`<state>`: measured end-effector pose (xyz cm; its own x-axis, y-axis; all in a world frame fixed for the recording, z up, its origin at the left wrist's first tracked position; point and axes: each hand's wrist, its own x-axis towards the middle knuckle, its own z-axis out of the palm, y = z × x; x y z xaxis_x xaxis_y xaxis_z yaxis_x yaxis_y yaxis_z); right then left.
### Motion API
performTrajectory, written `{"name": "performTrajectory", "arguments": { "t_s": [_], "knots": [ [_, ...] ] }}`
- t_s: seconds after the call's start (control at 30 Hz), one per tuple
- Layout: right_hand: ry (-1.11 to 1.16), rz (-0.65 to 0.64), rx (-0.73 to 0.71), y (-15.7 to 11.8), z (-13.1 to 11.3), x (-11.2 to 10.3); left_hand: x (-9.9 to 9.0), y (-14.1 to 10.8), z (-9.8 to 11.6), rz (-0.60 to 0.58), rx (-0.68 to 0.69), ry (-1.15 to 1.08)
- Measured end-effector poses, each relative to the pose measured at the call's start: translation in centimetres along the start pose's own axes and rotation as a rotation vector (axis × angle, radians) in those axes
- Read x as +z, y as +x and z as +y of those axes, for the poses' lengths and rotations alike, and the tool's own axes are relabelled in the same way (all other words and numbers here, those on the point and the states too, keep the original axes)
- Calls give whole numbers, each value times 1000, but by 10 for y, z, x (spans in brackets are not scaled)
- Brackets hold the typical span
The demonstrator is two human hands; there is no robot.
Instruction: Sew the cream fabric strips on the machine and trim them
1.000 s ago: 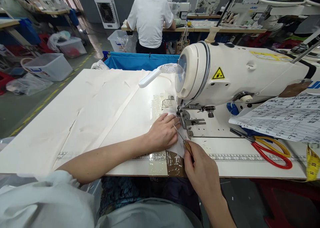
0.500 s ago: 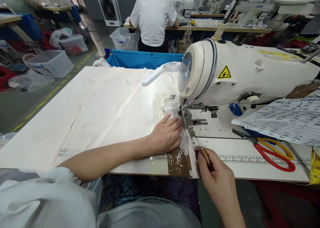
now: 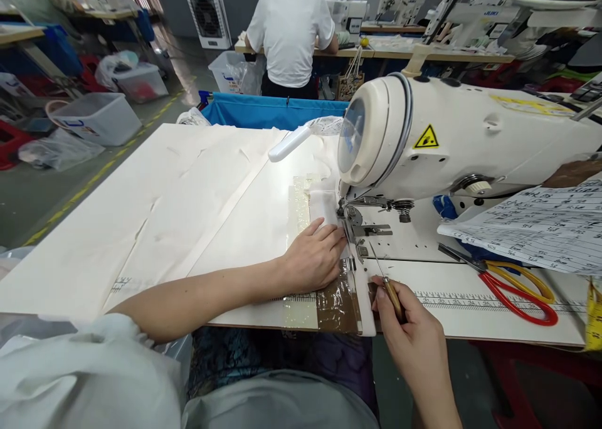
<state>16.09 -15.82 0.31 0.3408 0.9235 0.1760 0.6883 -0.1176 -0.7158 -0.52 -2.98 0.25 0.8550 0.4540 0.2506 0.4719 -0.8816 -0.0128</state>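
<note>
My left hand lies flat, fingers stretched out, on a strip of thin white fabric beside the sewing machine's needle area. Brown tape covers the table edge just below that hand. A wooden-handled awl is in my right hand, its fingers closed around the handle. The awl's thin metal point angles up and left, close to the small metal guide on the machine bed. Under my left palm, part of the fabric is hidden.
Red-and-yellow-handled scissors lie at the right under a sheet of handwritten paper. Large white fabric pieces cover the left of the table. A blue cloth bin is behind, and a person in white sits beyond it.
The fabric strip has moved forward past the needle, and its near end no longer shows below my left hand. The awl's point has come slightly away from the metal guide.
</note>
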Motion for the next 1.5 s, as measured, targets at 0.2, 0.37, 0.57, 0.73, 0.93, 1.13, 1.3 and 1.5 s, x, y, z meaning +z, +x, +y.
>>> {"name": "performTrajectory", "arguments": {
  "t_s": [0.2,0.37,0.57,0.73,0.93,1.13,1.3,1.5],
  "knots": [
    [-2,-2,34,0,0,0,-2,-1,1,12,12,10],
    [29,2,54,-2,3,1,-1,1,0,21,21,7],
    [57,79,75,-6,5,7,4,4,-5,20,3,15],
    [40,121,-111,-1,-6,18,6,8,-12,15,-23,6],
    [-154,97,-522,16,-18,36,6,13,-19,-18,-66,-33],
    [-431,150,-584,26,-19,47,6,15,-20,-51,-64,-61],
    [-536,172,-599,29,-21,49,7,15,-20,-25,-74,-68],
    [-615,198,-596,28,-22,51,7,15,-21,-33,-96,-74]
  ]
}}
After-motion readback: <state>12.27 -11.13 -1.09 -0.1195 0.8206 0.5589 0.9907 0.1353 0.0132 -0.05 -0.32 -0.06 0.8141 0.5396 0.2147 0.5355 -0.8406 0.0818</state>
